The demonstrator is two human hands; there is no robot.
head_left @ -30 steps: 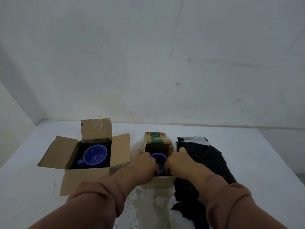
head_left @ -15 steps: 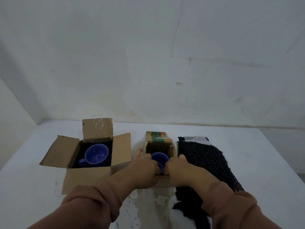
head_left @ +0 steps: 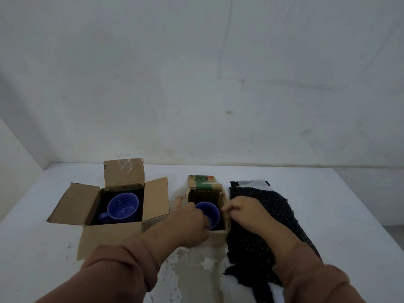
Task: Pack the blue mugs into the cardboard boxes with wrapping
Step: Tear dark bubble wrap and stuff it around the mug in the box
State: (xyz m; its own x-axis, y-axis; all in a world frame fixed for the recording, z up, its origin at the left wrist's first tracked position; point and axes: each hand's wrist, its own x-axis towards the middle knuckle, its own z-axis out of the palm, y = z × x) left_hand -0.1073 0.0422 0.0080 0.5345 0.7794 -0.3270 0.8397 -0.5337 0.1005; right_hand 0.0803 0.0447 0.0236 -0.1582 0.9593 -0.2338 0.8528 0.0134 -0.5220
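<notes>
Mug [head_left: 209, 213] sitting snug in the small box [head_left: 218, 235], walls crowding it

Left hand [head_left: 188, 224] is gripping the glossy blue mug; right hand [head_left: 242, 212], loosely curled, is resting empty beside the box's right wall.

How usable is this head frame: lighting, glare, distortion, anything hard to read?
Head view: dim, flat light with a bluish cast; wide-angle bending shows at the table edges; small highlights glint inside the blue mug in the large open cardboard box; the black bubble wrap sheet reads as a dark mass; the left hand hides part of the small cardboard box.
</notes>
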